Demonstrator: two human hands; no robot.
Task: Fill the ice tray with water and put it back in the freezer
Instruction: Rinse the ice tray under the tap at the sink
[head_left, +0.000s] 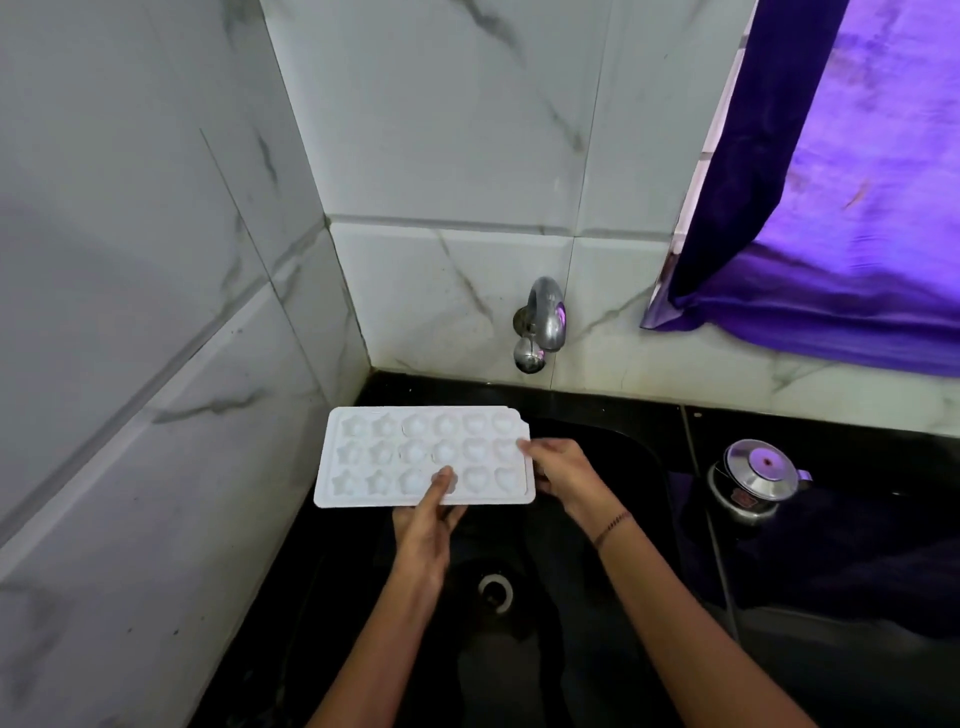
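My forearms reach over the black sink (613, 519), drain (496, 592) below. Steel tap (540, 325) on the marble wall, metal pot (753, 480) on the bench to the right. White ice tray (379, 457) held level, long axis left-right, star, round and heart cavities, probably empty. Left hand (423, 525) pinches its near edge, right hand (563, 470) grips the right end.

Both hands hold a white ice tray (423, 457) level over the black sink (639, 457): left hand (423, 525) at the tray's near edge, right hand (563, 470) at its right end, below-left of the tap (543, 322).
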